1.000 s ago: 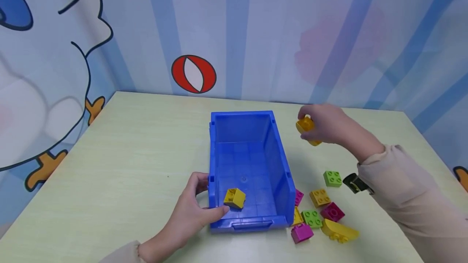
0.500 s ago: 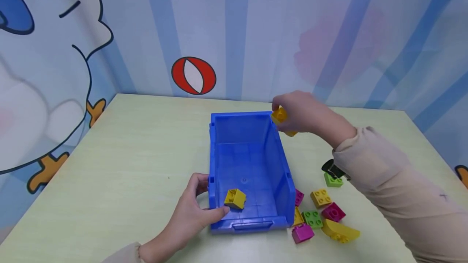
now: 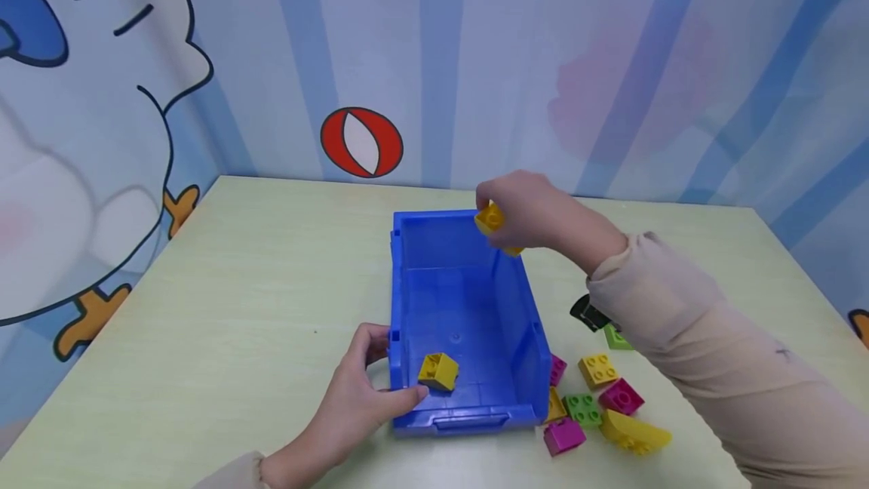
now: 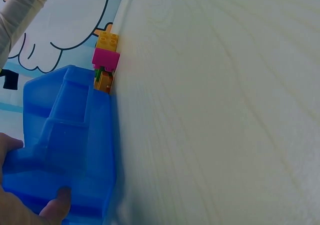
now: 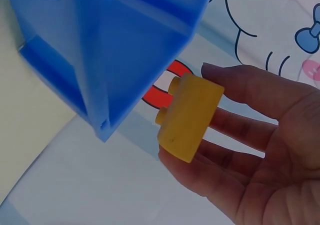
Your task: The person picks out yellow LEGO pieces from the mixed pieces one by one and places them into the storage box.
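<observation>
Pale wood-grain tabletop (image 3: 258,285), lower frame. On it: blue plastic bin (image 3: 471,419), ctr; lwr R, curved yel. toy brick (image 3: 636,433), sq. yel. brick (image 3: 598,370), grn brick (image 3: 581,410), magenta brick (image 3: 564,436), dk-pink brick (image 3: 621,396); 2nd grn brick (image 3: 618,338) above, part-hidden.

With twelve at the wall (image 3: 475,59), the bin (image 3: 451,296) sits on the table (image 3: 285,270): one block (image 3: 438,372) inside at seven, left hand (image 3: 363,391) at eight, right hand (image 3: 526,206) and held block (image 5: 191,119) up at one, loose blocks (image 3: 582,410) outside at four.
</observation>
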`<state>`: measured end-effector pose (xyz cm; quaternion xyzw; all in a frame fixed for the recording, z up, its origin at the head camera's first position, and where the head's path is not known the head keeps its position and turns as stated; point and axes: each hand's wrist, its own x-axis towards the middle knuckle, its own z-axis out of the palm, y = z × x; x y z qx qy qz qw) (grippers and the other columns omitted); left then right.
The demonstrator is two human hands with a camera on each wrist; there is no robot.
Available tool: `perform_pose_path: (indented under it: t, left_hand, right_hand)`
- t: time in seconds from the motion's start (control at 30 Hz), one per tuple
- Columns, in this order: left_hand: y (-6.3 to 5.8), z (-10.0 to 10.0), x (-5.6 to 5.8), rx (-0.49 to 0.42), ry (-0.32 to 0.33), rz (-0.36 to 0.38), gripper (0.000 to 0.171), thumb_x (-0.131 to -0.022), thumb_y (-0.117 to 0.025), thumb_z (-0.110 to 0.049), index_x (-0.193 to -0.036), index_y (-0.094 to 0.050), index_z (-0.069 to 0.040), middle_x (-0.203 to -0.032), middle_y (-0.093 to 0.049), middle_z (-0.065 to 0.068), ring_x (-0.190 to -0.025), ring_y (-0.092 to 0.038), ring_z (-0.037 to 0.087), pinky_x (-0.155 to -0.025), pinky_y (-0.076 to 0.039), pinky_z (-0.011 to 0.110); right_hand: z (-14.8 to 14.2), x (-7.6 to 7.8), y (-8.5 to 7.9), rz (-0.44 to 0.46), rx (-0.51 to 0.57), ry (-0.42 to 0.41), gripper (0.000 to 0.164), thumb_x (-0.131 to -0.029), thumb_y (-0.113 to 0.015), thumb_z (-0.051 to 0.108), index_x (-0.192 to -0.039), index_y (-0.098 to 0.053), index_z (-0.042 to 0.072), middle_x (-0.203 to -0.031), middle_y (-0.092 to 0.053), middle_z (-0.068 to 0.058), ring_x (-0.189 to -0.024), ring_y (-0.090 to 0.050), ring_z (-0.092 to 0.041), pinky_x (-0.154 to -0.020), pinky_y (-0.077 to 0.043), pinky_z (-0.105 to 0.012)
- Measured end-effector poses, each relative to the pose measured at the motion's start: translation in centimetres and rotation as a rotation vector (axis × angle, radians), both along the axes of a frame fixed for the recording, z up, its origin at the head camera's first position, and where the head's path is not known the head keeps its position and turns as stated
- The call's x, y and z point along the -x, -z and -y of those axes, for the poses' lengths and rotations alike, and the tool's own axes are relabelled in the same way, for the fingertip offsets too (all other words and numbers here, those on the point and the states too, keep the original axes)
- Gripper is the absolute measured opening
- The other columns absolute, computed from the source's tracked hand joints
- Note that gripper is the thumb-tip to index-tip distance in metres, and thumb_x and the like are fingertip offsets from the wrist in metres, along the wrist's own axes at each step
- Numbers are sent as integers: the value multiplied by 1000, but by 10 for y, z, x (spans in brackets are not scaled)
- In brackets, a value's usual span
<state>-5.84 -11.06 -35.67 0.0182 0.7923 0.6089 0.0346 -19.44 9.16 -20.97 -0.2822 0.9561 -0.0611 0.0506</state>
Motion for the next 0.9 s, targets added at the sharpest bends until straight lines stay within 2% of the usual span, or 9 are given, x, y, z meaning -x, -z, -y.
perform_pose_path:
  t: [0.27, 0.5, 0.9]
  left_hand:
    - [0, 0, -1, -27, 3, -26, 62, -61, -78, -21, -111, -43, -12, -117, -50, 11, -111, -43, 27, -95, -32, 53]
    - [0, 0, 0, -19, 4, -19, 62, -62, -77, -21, -112, -42, -13, -118, -49, 10, -112, -42, 27, -96, -32, 53]
    - [0, 1, 2, 0, -2, 20, 63, -62, -78, -23, -113, -42, -13, -119, -49, 10, -113, -42, 28, -95, -33, 54]
  right_hand:
    - [19, 1, -5, -5, -8, -30, 28, -73, -64, 11, -99, -56, 3, -94, -61, -14, -80, -53, -26, -66, -51, -33]
    - [37, 1, -3, 15, -15, -2, 25, -72, -65, 12, -94, -57, 4, -91, -62, -11, -79, -54, -24, -64, -51, -31]
    - [64, 5, 12, 73, -134, 60, 22, -74, -63, 13, -94, -56, 5, -88, -60, -7, -77, -54, -20, -64, -49, -28]
